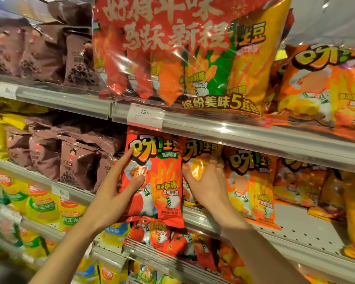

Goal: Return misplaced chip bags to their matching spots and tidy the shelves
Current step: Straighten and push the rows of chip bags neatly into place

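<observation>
A red tomato-flavour chip bag (162, 181) stands upright at the front of the middle shelf (295, 228). My left hand (119, 187) grips its left edge, thumb on the front and index finger up near the logo. My right hand (205, 185) is spread with straight fingers against a yellow-orange bag (195, 160) just right of the red one. An orange bag (252, 181) of the same brand stands further right.
Brown snack bags (76, 165) fill the shelf to the left. A large red multipack (172, 52) sits on the shelf above, with a price tag (145, 116) on the rail. More red bags (168, 236) and yellow-green bags (43, 206) lie on lower shelves.
</observation>
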A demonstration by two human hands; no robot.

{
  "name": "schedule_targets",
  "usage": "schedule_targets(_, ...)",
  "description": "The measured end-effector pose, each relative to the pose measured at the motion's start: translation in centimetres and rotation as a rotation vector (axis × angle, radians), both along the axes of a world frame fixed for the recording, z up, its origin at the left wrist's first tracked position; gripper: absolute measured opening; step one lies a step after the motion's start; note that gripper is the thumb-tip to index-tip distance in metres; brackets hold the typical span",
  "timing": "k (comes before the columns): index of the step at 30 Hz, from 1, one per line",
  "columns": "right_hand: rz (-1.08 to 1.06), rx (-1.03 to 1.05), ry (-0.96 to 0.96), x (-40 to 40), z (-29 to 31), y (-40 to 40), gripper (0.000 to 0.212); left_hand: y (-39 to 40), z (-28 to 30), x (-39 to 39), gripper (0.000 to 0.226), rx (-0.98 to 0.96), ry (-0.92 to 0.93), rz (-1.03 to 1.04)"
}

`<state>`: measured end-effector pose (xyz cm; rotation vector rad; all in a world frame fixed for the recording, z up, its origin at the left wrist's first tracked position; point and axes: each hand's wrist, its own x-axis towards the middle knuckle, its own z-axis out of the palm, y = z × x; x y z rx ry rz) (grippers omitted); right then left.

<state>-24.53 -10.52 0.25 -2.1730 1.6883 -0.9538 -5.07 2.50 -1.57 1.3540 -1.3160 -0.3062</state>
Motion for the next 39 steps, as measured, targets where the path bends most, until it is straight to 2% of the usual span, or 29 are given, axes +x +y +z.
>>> schedule_targets(7,-0.028,-0.058,0.005,0.1,1.3,0.1,0.096,0.0,-0.2,1.0,0.064,0.015,0.026,-0.011)
schedule_targets(15,-0.073,-0.074,0.044,-0.9,2.7,0.8,0.071,-0.1,0.0,1.6,0.073,0.008,0.031,-0.023)
schedule_targets(20,-0.105,-0.087,0.018,-2.1,2.8,1.6,0.076,-0.3,-0.2,1.9,0.073,0.006,0.031,-0.017)
schedule_targets(26,-0.092,-0.044,-0.056,-4.4,3.9,1.3,0.072,-0.5,-0.3,1.9,0.07,0.001,0.031,-0.017)
schedule_targets(32,0.004,-0.066,-0.139,-7.6,2.8,2.4,0.088,-1.1,-0.6,-0.2,0.065,-0.003,0.016,-0.024)
schedule_targets(39,0.0,-0.109,-0.203,-12.5,2.4,3.6,0.091,-2.8,-0.2,-2.9,0.065,-0.013,-0.059,-0.062)
